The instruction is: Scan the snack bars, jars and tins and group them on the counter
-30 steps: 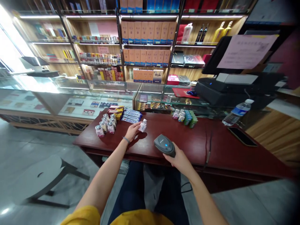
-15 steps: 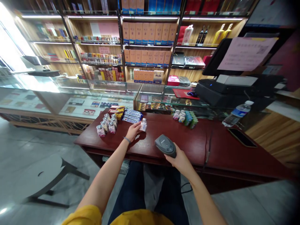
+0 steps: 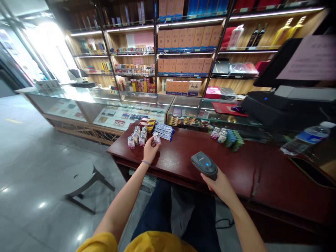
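Observation:
A small clear jar with pale pink contents (image 3: 156,138) is gripped in the fingers of my left hand (image 3: 151,149), just above the dark red table (image 3: 173,157). Close by on the left stands a group of several similar jars (image 3: 137,135) with silver lids. Behind my fingers lie blue-and-white wrapped bars (image 3: 163,131) and yellow-brown packets (image 3: 150,125). My right hand (image 3: 219,180) is wrapped round the handle of a dark grey barcode scanner (image 3: 204,163), held over the table's front part. A blue light shows on the scanner's top.
At the table's back right stand two more jars (image 3: 218,134) and green-blue packs (image 3: 233,140). A water bottle (image 3: 304,140) and a phone (image 3: 313,171) lie farther right. Glass display counters (image 3: 126,101) run behind, and a grey stool (image 3: 78,178) stands at left.
My left hand has moved the jar leftward, nearer the grouped jars. The scanner's blue light has come on. The whole view has turned to the left.

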Demonstrator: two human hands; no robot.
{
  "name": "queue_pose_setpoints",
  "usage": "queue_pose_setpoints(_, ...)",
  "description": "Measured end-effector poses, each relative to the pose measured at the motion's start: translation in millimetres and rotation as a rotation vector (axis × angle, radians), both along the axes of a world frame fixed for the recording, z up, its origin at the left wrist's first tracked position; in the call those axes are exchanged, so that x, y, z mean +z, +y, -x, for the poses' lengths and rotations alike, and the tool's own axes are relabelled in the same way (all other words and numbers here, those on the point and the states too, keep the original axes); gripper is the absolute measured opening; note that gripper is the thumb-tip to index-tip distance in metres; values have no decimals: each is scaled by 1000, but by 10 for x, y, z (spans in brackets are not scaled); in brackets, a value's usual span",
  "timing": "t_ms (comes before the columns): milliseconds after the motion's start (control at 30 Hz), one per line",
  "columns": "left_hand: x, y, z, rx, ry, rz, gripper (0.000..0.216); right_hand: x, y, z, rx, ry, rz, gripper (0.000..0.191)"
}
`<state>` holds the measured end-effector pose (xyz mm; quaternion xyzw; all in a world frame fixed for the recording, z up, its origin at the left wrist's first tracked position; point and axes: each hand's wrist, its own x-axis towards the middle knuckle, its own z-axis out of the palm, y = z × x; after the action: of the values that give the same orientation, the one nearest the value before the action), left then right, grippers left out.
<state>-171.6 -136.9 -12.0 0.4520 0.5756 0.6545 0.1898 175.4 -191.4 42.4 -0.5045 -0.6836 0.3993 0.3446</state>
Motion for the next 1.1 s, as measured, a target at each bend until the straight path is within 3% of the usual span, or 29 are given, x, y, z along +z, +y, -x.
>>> queue_pose_setpoints(100, -71, -307, 235, 240, 231, -4, 52, 0, 14, 16, 7, -17, -16, 44)
queue_pose_setpoints(200, -151, -519, 450, 350, 367, 20, 51, 7, 27, 36, 18, -38, -25, 46)
queue_pose_setpoints(333, -193, -629, 612, 392, 445, 49, 51, 25, 15, 93, 14, -41, -28, 44)
queue_pose_setpoints(600, -261, -642, 673, 424, 455, 161, 50, 47, -43, 164, -6, -10, -42, 42)
queue_pose_setpoints(1100, -342, -656, 660, 441, 483, 141, 59, -69, 39, 21, 23, 4, 13, 51)
